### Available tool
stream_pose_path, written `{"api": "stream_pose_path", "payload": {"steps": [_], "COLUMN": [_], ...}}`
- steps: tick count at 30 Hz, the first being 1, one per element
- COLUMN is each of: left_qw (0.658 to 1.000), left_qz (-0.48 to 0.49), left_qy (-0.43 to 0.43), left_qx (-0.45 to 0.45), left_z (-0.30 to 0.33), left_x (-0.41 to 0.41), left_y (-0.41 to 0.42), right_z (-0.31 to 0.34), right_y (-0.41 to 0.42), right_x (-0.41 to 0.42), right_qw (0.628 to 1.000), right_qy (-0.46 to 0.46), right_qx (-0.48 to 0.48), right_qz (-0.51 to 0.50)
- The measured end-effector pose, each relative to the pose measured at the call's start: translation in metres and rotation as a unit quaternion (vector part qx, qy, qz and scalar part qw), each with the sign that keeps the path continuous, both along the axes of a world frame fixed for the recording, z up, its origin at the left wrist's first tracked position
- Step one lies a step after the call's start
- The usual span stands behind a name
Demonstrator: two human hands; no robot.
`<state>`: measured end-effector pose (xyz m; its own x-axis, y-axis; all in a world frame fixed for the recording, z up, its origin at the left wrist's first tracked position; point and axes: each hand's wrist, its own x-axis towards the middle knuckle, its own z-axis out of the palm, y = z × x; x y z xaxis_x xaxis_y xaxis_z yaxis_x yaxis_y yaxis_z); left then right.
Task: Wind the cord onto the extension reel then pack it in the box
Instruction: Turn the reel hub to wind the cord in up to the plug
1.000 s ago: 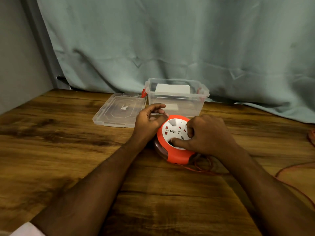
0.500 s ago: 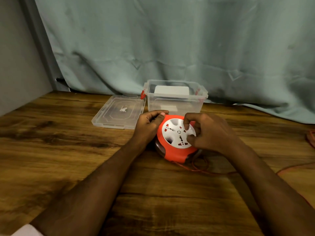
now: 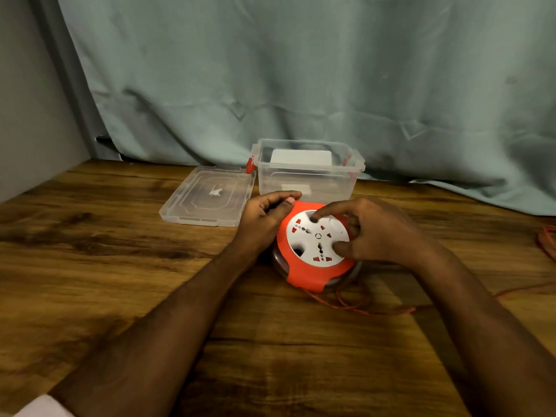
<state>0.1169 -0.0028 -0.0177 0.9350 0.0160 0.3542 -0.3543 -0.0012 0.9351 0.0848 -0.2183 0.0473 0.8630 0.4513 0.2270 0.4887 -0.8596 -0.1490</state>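
Note:
An orange extension reel with a white socket face lies flat on the wooden table. My left hand grips its upper left rim with curled fingers. My right hand sits on the white face, thumb and forefinger curled into its recesses. A thin orange cord loops out from under the reel and runs off to the right. Behind the reel stands the clear plastic box, open, with red latches.
The box's clear lid lies flat to the left of the box. More orange cord lies at the table's right edge. A grey-green curtain hangs behind the table, and a grey wall stands at the left.
My right hand has turned the white face round, its fingers shifting from the left side to the right. The left hand has closed more tightly on the rim.

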Motion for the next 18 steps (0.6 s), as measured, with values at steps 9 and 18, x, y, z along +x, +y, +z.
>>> {"api": "stream_pose_path", "payload": {"steps": [9,18], "left_qw": [0.999,0.999], "left_qz": [0.037,0.043], "left_qy": [0.013,0.013], "left_qx": [-0.013,-0.001], "left_z": [-0.001,-0.001], "left_x": [0.000,0.001], "left_y": [0.000,-0.001], "right_z": [-0.009,-0.013], "right_y": [0.003,0.018], "right_x": [0.003,-0.001], "right_qw": [0.998,0.995], "right_qy": [-0.034,-0.086], "right_qx": [-0.032,-0.026], "right_qz": [-0.045,-0.041]}}
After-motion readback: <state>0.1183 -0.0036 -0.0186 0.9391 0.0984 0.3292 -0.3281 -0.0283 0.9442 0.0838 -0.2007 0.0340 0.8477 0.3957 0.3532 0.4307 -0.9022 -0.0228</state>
